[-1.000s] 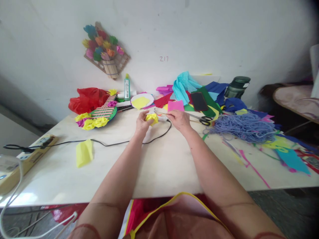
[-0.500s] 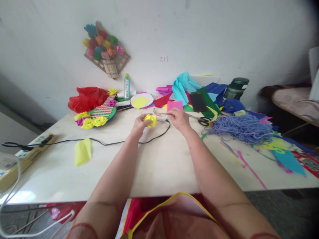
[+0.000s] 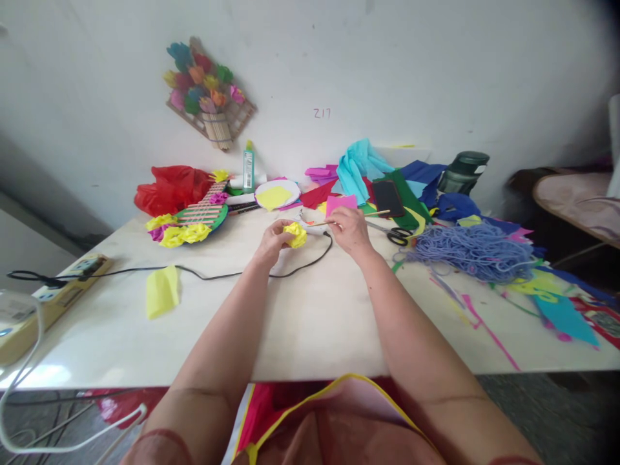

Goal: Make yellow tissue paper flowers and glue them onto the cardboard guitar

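My left hand point(image 3: 274, 244) is closed on a yellow crepe-paper flower point(image 3: 296, 236) above the middle of the table. In my right hand point(image 3: 349, 229) is a thin wooden stick point(image 3: 376, 214), pinched between the fingers, its left end pointing at the flower. Whether the tip touches the flower I cannot tell. Behind the hands lies a pale tool point(image 3: 317, 228), probably a glue gun, joined to a black cord and partly hidden. A pink paper square point(image 3: 341, 204) is just beyond my right hand. Black-handled scissors point(image 3: 398, 236) lie to its right.
At left are a flower-trimmed board with sticks point(image 3: 198, 219), a yellow paper piece point(image 3: 163, 292) and a power strip point(image 3: 72, 284). Blue-violet yarn point(image 3: 472, 250) is heaped at right. A phone point(image 3: 387, 197), a white plate point(image 3: 296, 191) and a glue bottle point(image 3: 248, 169) stand or lie toward the wall.
The stick in my right hand has shifted and now shows extending to the right past the hand. The flower has turned slightly in my left hand. The whole view has shifted a little.
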Available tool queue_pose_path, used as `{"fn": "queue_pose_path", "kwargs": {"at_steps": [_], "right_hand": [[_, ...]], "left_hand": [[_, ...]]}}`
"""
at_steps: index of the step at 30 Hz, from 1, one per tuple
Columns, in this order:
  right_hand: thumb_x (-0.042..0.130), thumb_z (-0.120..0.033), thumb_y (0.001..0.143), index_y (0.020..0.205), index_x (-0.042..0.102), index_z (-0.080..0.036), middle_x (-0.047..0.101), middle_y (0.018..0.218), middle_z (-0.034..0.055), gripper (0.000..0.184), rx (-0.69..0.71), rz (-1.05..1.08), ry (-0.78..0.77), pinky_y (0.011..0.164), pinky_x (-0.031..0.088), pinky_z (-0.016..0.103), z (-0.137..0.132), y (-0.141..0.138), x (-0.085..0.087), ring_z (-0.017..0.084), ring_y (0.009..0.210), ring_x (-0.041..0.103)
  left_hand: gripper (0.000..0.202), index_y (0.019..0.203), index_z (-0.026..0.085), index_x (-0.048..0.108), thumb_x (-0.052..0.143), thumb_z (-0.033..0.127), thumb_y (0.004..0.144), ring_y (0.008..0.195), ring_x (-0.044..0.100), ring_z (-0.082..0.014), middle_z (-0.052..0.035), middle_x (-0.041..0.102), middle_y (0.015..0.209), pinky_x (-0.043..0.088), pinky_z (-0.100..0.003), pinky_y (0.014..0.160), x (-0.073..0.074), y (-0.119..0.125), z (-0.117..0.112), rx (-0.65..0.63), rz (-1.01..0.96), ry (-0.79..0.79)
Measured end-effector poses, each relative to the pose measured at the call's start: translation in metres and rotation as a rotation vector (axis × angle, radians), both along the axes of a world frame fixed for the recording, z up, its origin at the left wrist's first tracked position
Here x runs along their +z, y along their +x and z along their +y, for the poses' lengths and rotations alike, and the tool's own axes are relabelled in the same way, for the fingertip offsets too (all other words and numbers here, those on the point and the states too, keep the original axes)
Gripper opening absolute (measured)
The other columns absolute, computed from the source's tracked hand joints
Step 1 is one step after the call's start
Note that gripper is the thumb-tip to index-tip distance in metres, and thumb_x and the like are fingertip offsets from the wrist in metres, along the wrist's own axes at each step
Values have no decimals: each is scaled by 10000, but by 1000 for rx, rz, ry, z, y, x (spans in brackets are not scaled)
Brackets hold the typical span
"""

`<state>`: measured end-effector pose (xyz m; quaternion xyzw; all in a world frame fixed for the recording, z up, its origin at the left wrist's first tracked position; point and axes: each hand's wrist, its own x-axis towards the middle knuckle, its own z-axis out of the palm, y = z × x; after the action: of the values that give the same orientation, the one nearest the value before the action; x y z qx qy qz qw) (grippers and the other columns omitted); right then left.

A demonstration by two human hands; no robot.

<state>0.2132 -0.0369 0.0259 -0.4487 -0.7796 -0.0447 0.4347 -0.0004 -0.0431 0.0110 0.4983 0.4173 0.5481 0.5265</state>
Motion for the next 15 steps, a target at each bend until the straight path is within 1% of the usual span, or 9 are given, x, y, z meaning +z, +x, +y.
{"fn": "queue_pose_path", "kwargs": {"at_steps": [3,7,11,15], "right_hand": [[554,-98,779,806,737,-220,699,918,56,221,4,-21,12,861,379,368,0,0,0,220,933,599],[558,-86,778,813,750,-216,695,925,62,234,-3,-50,19,863,383,367,0,0,0,216,919,599],[564,-71,768,818,757,-208,692,918,64,242,9,-48,29,862,379,364,0,0,0,217,923,597],[553,-59,763,832,761,-226,689,903,56,276,7,-57,10,858,375,367,-1,-1,1,218,910,591]], "left_hand": [[405,899,175,626,694,213,501,679,620,-159,-23,667,787,476,-260,568,-1,0,1,-9,-15,-18],[398,878,169,631,685,214,487,668,615,-162,-25,660,761,482,-272,571,-1,0,2,-19,-50,-35],[401,870,159,634,670,212,474,633,599,-163,-29,648,730,481,-283,547,1,1,2,-29,-76,-57],[365,849,160,637,639,200,487,600,582,-163,-39,638,711,470,-290,520,3,2,0,-62,-77,-69]]}}
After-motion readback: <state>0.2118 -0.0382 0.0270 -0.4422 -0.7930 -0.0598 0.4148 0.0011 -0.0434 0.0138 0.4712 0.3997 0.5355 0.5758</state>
